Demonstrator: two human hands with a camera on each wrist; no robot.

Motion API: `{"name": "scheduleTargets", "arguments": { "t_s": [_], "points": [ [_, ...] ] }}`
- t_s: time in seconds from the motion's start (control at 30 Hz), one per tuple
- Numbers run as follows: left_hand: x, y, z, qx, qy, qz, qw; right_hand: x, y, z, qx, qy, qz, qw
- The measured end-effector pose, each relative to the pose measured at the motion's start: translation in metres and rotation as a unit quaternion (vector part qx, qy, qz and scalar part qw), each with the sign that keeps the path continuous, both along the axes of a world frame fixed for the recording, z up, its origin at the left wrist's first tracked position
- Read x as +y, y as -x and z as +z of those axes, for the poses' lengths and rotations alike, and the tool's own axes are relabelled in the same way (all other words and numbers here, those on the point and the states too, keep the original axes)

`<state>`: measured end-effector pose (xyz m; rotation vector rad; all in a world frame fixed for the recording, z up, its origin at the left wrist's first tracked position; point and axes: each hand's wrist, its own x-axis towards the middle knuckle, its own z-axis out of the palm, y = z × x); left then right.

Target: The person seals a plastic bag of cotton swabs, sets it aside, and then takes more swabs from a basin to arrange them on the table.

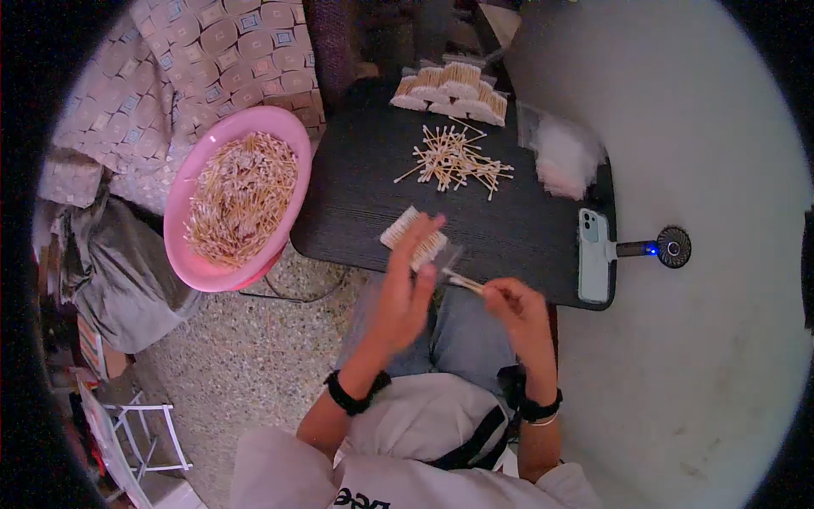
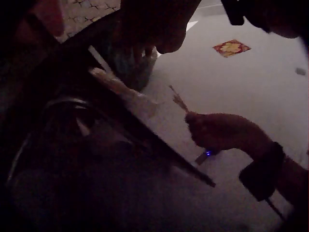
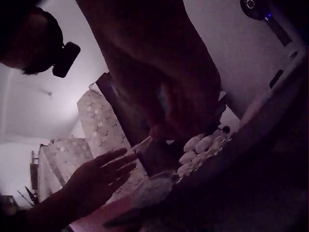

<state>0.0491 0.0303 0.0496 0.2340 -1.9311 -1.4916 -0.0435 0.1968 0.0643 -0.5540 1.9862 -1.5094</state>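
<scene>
From here I see a bare stretch of counter [image 1: 352,174] left of the loose swabs [image 1: 454,161], where a hand could pass, and another lane between that pile and the phone [image 1: 594,267] on the right. Packed bundles [image 1: 454,92] block the far edge; plastic bags [image 1: 566,161] crowd the far right. The pink basin [image 1: 178,233] hems the left side. Left hand [image 1: 403,293], right hand [image 1: 521,314] and held swabs [image 1: 471,284] obstruct the near middle.

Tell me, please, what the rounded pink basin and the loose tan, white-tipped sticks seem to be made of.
The rounded pink basin looks like smooth plastic, from its evenly coloured, faintly shiny rim. The loose tan sticks are probably matt wood, given their straw colour; their bulbous white tips suggest cotton.
</scene>
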Motion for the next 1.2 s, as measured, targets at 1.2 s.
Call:
{"name": "scheduleTargets", "arguments": {
  "t_s": [1.2],
  "points": [
    [0.008,-0.011,-0.016,-0.126,0.319,0.141,0.929,-0.003,-0.019,-0.042,0.006,-0.060,-0.003,0.998]
  ]
}}
